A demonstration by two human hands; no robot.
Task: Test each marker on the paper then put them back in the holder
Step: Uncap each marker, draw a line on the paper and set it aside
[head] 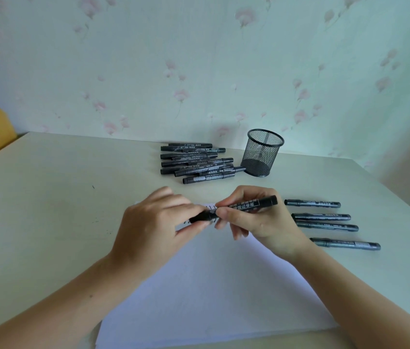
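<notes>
1. Paper (211, 293) lies nearest us, a white sheet on the table (48, 197), w/ a few short dark test strokes showing at its far edge, just behind our fingers.
2. Left hand (158, 222) pinches the cap end of the marker (244, 206); fingers curled round it, thumb underneath.
3. Right hand (251, 217) grips the barrel between thumb & fingers, the marker held just above the far part of the paper, its back end pointing right and up.
4. We judge the step is cap work, pulling off or pushing on; can't tell which from here. To do it well: keep cap & barrel in line, pull or push straight, no twisting sideways, tip kept off our skin.
5. Far centre: untested-looking pile of markers (196, 163), heaped side by side, just left of the holder (262, 153), a black mesh cup standing upright, nothing visible inside.
6. Right of the paper: four markers (324, 222) laid in a row, apart from each other, prob. done already. None back in the holder yet, so most of the job remains.
</notes>
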